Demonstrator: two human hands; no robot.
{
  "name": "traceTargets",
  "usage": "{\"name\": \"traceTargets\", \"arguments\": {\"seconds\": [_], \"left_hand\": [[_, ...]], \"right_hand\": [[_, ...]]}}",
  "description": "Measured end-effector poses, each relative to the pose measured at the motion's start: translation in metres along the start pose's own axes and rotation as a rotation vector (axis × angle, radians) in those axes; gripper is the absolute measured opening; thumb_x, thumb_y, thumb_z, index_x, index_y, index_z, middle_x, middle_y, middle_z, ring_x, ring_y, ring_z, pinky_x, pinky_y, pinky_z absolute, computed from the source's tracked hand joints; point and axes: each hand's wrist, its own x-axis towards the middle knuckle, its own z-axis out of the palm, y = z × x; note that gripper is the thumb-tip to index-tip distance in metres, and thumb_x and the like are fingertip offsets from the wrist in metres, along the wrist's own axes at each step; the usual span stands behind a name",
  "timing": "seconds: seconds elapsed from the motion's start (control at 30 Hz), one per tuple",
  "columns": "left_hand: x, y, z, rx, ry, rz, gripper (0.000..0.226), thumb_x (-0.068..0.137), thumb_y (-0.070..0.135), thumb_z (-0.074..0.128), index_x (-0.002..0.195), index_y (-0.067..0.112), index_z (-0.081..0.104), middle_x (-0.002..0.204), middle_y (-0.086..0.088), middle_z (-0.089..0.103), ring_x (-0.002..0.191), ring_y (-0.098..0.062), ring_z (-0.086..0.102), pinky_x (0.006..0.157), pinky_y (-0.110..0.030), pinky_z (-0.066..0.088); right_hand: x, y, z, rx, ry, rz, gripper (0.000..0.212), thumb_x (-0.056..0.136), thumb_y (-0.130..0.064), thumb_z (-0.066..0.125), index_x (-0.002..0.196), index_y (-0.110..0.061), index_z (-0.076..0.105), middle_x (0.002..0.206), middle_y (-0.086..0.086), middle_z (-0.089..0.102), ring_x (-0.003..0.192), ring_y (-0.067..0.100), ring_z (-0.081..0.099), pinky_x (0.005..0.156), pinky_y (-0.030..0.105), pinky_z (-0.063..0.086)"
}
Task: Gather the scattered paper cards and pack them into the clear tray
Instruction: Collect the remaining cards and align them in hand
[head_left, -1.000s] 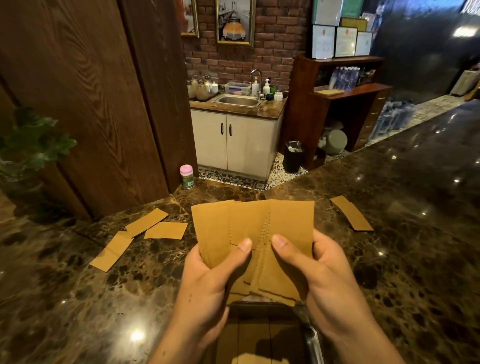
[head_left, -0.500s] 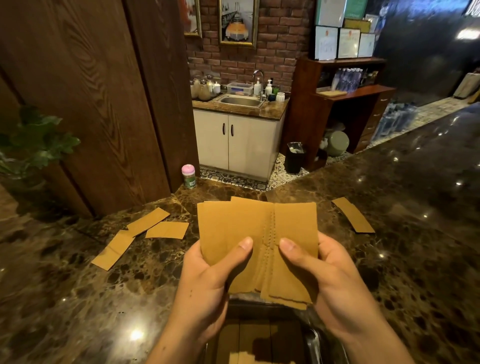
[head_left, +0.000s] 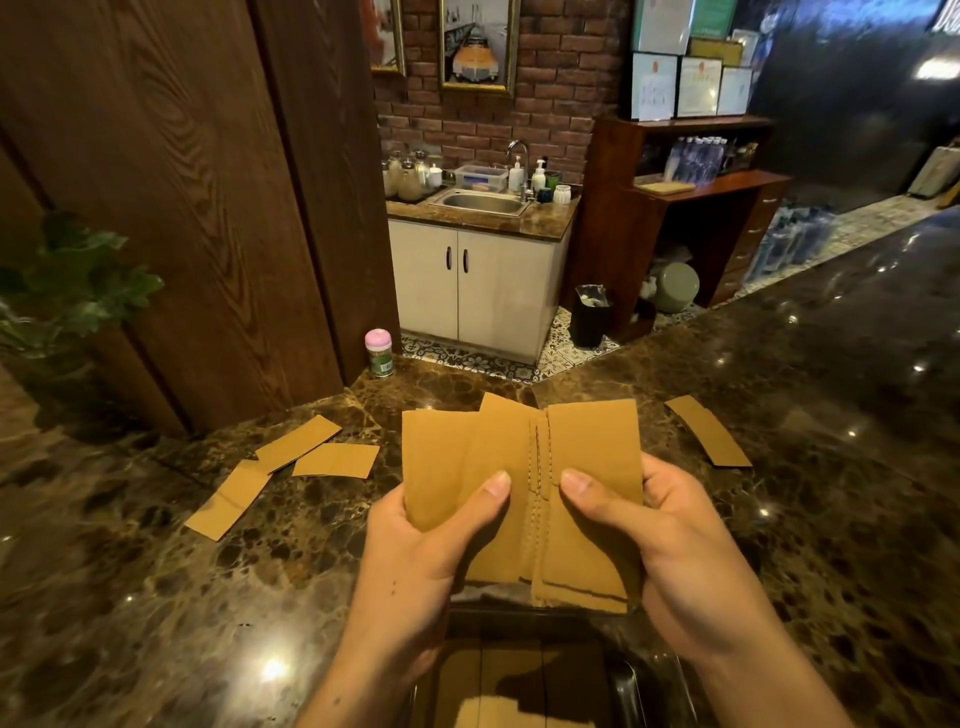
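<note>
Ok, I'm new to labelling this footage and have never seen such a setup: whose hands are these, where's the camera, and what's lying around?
There is no machine here: a person works with bare hands, and the one camera sits on their head, looking forward and down. The left hand and right hand together hold a fanned stack of brown cards above a clear tray, which seems to have cards inside already. On the dark marble counter lie three loose cards to the left and a single card to the right. A small jar with a pink lid stands farther back.
</note>
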Motion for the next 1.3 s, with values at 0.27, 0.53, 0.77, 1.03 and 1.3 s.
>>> {"name": "traceTargets", "arguments": {"seconds": [0.27,0.53,0.77,1.03,1.3], "left_hand": [[-0.002,0.005,-0.002,-0.318,-0.169,-0.347,0.082,0.071,0.07,0.061,0.112,-0.001,0.072,0.097,-0.025,0.073,0.075,-0.031,0.071,0.077,-0.043,0.058],[-0.005,0.006,-0.011,-0.342,-0.174,-0.318,0.058,0.071,0.005,0.076,0.126,-0.001,0.059,0.104,-0.023,0.073,0.08,-0.031,0.074,0.061,-0.037,0.06],[-0.01,0.005,-0.006,-0.235,-0.12,-0.203,0.054,0.067,0.004,0.083,0.117,0.007,0.064,0.102,-0.018,0.077,0.08,-0.027,0.075,0.058,-0.035,0.06],[-0.01,0.001,-0.002,-0.091,-0.091,-0.048,0.042,0.065,0.014,0.081,0.105,0.011,0.07,0.094,-0.014,0.078,0.079,-0.025,0.075,0.061,-0.03,0.059],[-0.012,0.013,-0.005,-0.271,-0.005,0.019,0.039,0.07,0.002,0.072,0.107,0.007,0.061,0.088,-0.013,0.08,0.079,-0.026,0.077,0.061,-0.03,0.062]], "right_hand": [[-0.004,-0.019,-0.019,-0.64,-0.347,-0.616,0.048,0.085,0.002,0.072,0.119,-0.032,0.074,0.11,-0.005,0.076,0.096,0.023,0.072,0.068,0.035,0.063],[-0.004,-0.045,-0.027,-1.242,-0.645,-0.412,0.063,0.082,-0.015,0.07,0.131,-0.055,0.062,0.14,-0.046,0.05,0.116,0.0,0.057,0.086,0.018,0.054],[-0.006,-0.074,-0.033,-0.897,-0.68,-0.112,0.038,0.094,-0.018,0.073,0.128,-0.035,0.07,0.128,-0.009,0.071,0.097,0.017,0.072,0.076,0.046,0.06],[0.017,-0.072,-0.006,-0.722,-0.372,-0.129,0.02,0.092,-0.032,0.068,0.109,-0.021,0.07,0.094,0.0,0.074,0.084,0.015,0.073,0.076,0.029,0.062],[0.016,-0.058,-0.005,-0.704,-0.219,-0.113,0.023,0.093,-0.044,0.069,0.107,-0.026,0.068,0.096,0.0,0.072,0.085,0.014,0.071,0.071,0.015,0.056]]}}
